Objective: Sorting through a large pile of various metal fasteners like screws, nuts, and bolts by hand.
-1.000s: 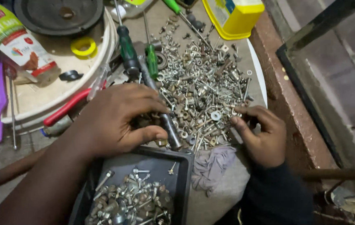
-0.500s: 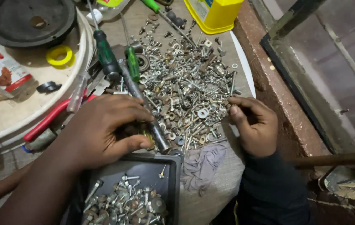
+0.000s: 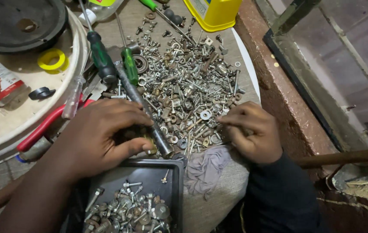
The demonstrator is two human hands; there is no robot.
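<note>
A big heap of loose screws, nuts, bolts and washers (image 3: 188, 90) covers the round table top. My left hand (image 3: 102, 136) rests palm down at the heap's near left edge, fingers curled over small parts beside a dark metal rod (image 3: 143, 110). My right hand (image 3: 253, 133) sits at the heap's near right edge, fingertips pinching among the parts; what it holds is hidden. Just below my left hand stands a black tray (image 3: 173, 172) holding several sorted bolts and screws (image 3: 128, 211).
Green-handled screwdrivers (image 3: 102, 56) and red-handled pliers (image 3: 41, 129) lie at the left. A yellow container (image 3: 214, 13) stands at the back. A round white tray (image 3: 78, 56) holds a yellow tape roll (image 3: 52, 58) and a dark disc (image 3: 20, 21). A grey rag (image 3: 205, 166) lies nearby.
The view has shifted slightly, so everything sits lower and to the left in the picture. Both hands stay at the heap's near edge, fingers working among the small parts.
</note>
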